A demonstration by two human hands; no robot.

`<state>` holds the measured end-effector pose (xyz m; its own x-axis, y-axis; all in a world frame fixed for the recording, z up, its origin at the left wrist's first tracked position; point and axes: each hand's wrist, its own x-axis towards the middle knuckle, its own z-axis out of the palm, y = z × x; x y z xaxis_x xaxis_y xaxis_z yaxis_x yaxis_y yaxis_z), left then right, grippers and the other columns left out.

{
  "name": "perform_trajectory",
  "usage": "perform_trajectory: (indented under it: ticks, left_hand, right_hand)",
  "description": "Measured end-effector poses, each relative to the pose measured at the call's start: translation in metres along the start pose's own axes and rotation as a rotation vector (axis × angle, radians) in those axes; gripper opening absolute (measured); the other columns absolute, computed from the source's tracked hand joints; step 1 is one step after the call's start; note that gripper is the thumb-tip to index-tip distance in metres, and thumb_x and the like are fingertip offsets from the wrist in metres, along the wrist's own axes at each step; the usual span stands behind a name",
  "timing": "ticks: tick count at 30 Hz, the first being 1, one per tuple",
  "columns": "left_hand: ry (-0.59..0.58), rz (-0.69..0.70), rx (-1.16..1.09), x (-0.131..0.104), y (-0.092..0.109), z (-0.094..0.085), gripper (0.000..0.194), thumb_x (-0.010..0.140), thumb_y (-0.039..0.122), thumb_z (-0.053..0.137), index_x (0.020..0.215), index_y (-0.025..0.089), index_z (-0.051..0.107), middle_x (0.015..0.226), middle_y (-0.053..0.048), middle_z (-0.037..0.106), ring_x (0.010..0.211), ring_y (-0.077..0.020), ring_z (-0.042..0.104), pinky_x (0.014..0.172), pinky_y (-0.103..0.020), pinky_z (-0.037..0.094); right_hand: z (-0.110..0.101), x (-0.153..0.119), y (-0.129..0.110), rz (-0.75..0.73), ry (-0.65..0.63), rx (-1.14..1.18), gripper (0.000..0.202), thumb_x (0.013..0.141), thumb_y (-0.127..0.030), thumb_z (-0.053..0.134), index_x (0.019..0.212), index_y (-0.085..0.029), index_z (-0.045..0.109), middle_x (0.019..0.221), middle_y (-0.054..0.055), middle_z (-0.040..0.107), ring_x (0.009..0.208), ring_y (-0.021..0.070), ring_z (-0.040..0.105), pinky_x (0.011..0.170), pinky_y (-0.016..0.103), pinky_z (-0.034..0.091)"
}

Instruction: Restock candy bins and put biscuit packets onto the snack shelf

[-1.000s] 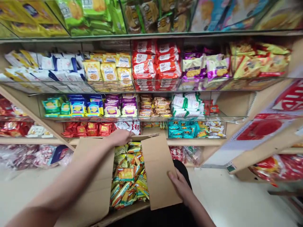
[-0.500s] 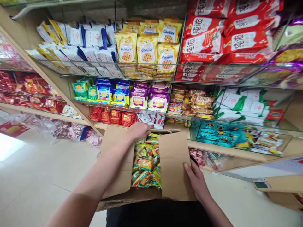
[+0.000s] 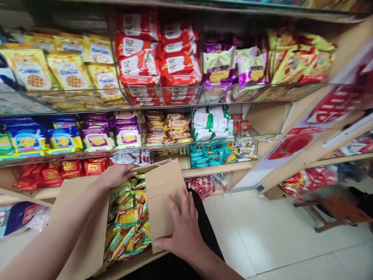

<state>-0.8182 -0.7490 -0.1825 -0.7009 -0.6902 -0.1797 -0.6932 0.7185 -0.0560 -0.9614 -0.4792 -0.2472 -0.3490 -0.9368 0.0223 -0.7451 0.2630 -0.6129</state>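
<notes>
An open cardboard box, with its flaps folded out, is full of small yellow, green and orange snack packets. My left hand is at the box's far edge near the far left corner, its fingers curled over the cardboard. Spread across the right flap, my right hand has its fingers apart and its thumb near the flap's inner edge. The box is close to my dark-clothed legs.
Shelves ahead carry yellow cookie packs, red bags, blue packs and teal packets behind clear dividers. A brown stool stands on the tiled floor at the right.
The view has swung right, so shelves and box appear farther left. My right hand has moved from the right flap's outer edge onto its face, fingers spreading. My left hand stays at the far edge.
</notes>
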Motion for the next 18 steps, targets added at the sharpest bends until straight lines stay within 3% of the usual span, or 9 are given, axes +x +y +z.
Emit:
perform_trajectory:
  ticks: [3,6,9,11,15,18]
  left_hand:
    - [-0.006,0.028,-0.040,0.010,0.010,-0.005,0.046,0.082,0.050,0.032,0.112,0.026,0.056,0.095,-0.006,0.068,0.089,-0.0236,0.062,0.073,-0.028,0.043]
    - [-0.016,0.049,-0.133,0.021,0.014,-0.010,0.045,0.080,0.051,0.035,0.109,0.026,0.058,0.094,-0.005,0.069,0.090,-0.0238,0.062,0.073,-0.027,0.044]
    - [-0.014,0.027,-0.176,0.028,0.020,-0.013,0.046,0.079,0.050,0.038,0.111,0.025,0.057,0.099,-0.006,0.068,0.092,-0.0256,0.062,0.076,-0.030,0.044]
    - [0.040,0.000,-0.115,0.026,0.029,-0.012,0.049,0.080,0.047,0.039,0.121,0.024,0.051,0.110,-0.009,0.064,0.101,-0.0275,0.058,0.083,-0.034,0.043]
    - [0.300,-0.185,0.182,0.002,0.047,0.000,0.064,0.079,0.042,0.042,0.138,0.025,0.025,0.142,-0.014,0.033,0.130,-0.0370,0.026,0.098,-0.056,0.025]
    - [0.286,-0.437,0.189,-0.030,0.044,0.007,0.073,0.076,0.047,0.046,0.140,0.029,0.017,0.149,-0.015,0.013,0.132,-0.0457,0.010,0.092,-0.065,0.025]
  right_hand:
    - [-0.010,0.001,0.004,-0.018,-0.038,0.002,0.119,0.037,-0.061,0.076,0.139,-0.030,0.024,0.149,0.014,-0.010,0.130,0.0482,-0.009,0.095,0.071,0.006]
    - [-0.027,0.000,0.004,-0.210,-0.087,0.093,0.110,0.048,-0.065,0.069,0.140,-0.035,0.017,0.149,0.013,-0.012,0.130,0.0452,-0.013,0.094,0.072,-0.002]
    - [-0.039,-0.002,-0.004,-0.402,-0.144,0.136,0.093,0.066,-0.055,0.062,0.141,-0.035,0.011,0.149,0.010,-0.012,0.131,0.0400,-0.014,0.096,0.071,-0.002]
    - [-0.041,-0.001,-0.012,-0.421,-0.142,0.115,0.086,0.072,-0.044,0.060,0.141,-0.032,0.011,0.149,0.011,-0.012,0.130,0.0396,-0.016,0.096,0.071,-0.003]
    - [-0.046,-0.004,-0.016,-0.439,-0.141,0.151,0.080,0.072,-0.032,0.058,0.141,-0.026,0.017,0.149,0.010,-0.010,0.132,0.0391,-0.012,0.099,0.069,-0.002]
    - [-0.064,-0.020,0.002,-0.470,-0.044,0.237,0.061,0.074,-0.027,0.053,0.133,-0.026,0.038,0.150,0.002,0.002,0.135,0.0337,0.006,0.106,0.057,0.014]
